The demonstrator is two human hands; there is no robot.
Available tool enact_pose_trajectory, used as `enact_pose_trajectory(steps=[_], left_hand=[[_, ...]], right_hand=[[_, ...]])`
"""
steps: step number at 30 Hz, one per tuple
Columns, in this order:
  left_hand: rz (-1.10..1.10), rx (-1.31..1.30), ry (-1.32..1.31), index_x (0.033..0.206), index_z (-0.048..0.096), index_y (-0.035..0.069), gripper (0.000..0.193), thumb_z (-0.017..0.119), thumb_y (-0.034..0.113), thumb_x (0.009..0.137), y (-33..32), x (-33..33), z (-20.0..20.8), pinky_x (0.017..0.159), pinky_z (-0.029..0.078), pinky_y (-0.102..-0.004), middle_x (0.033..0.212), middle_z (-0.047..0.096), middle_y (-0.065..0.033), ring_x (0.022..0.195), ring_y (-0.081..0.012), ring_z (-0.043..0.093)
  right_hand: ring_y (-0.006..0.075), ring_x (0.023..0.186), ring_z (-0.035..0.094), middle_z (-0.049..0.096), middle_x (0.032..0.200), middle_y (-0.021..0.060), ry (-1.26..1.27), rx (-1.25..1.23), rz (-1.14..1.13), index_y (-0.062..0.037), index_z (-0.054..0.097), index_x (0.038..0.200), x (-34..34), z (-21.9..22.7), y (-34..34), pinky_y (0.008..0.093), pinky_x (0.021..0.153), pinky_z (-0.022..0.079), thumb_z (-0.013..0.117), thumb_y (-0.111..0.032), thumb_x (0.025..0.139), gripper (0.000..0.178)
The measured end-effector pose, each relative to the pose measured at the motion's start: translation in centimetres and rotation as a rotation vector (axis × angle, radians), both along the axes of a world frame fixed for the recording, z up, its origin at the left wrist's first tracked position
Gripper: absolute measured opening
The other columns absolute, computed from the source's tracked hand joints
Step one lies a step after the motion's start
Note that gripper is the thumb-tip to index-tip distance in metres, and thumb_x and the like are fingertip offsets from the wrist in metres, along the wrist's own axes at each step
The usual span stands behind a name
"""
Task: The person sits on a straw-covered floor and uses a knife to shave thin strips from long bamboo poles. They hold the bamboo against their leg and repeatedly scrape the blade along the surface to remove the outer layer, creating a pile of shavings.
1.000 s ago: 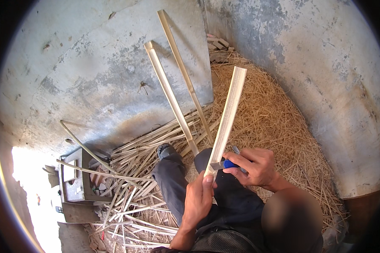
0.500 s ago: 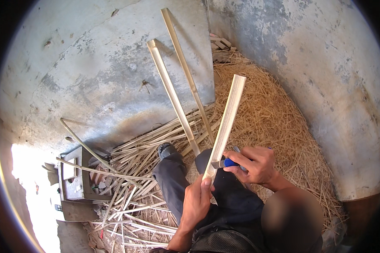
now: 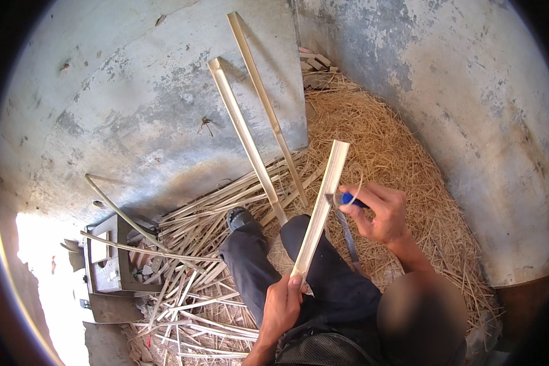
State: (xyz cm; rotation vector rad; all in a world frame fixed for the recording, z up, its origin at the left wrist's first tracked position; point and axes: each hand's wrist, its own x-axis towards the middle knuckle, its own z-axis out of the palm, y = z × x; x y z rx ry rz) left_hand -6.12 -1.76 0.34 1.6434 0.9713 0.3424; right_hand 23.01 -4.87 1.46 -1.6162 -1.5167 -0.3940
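My left hand is closed around the near end of a split bamboo strip, which slants up and away over my right thigh. In my right hand is a blue-handled knife, its short blade touching the strip's right edge toward the far end. A thin pale shaving curls up beside the handle. Below the right hand a long grey strip like a blade hangs near my thigh; whether the fingers hold it too is unclear.
Two long split bamboo lengths lean against the stained wall. A heap of fine shavings spreads to the right, and loose bamboo strips cover the floor at left. A grey box-like metal object stands by the bright opening.
The held bamboo strip has come nearer to me. My right hand and knife have moved up and right, toward its far end, and a curled shaving now shows by the handle.
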Motion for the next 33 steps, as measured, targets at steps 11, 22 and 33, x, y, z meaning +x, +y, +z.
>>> enact_pose_trajectory(steps=[11,22,33], left_hand=[[-0.031,0.002,0.033,0.097,0.065,-0.002,0.046,0.042,0.031,0.118,-0.5,-1.5,-1.3,0.063,0.049,-0.0371,0.068,0.059,-0.0088,0.061,-0.0201,0.06],[0.076,0.078,-0.029,0.096,0.058,-0.001,0.032,0.049,0.022,0.117,0.3,-2.4,-3.2,0.061,0.047,-0.0394,0.067,0.057,-0.0097,0.059,-0.0237,0.058],[0.081,0.007,-0.244,0.101,0.06,-0.001,0.034,0.05,0.027,0.118,2.8,1.3,-1.5,0.062,0.042,-0.0318,0.072,0.055,-0.0034,0.068,-0.0098,0.048]], right_hand=[[0.0191,0.06,0.067,0.075,0.082,0.0078,0.083,0.022,-0.082,-0.0049,0.082,0.112,3.9,-0.3,1.7,0.0326,0.053,0.049,0.072,-0.043,0.104,0.04],[0.0265,0.065,0.068,0.073,0.077,0.0097,0.047,-1.265,-0.477,-0.0117,0.082,0.102,16.3,-8.0,-1.2,0.0474,0.067,0.053,0.066,-0.049,0.106,0.041],[0.0273,0.07,0.073,0.073,0.084,0.0095,0.296,-0.067,0.119,-0.0042,0.076,0.108,-0.7,-2.0,-1.7,0.0384,0.06,0.056,0.078,-0.04,0.099,0.036]])
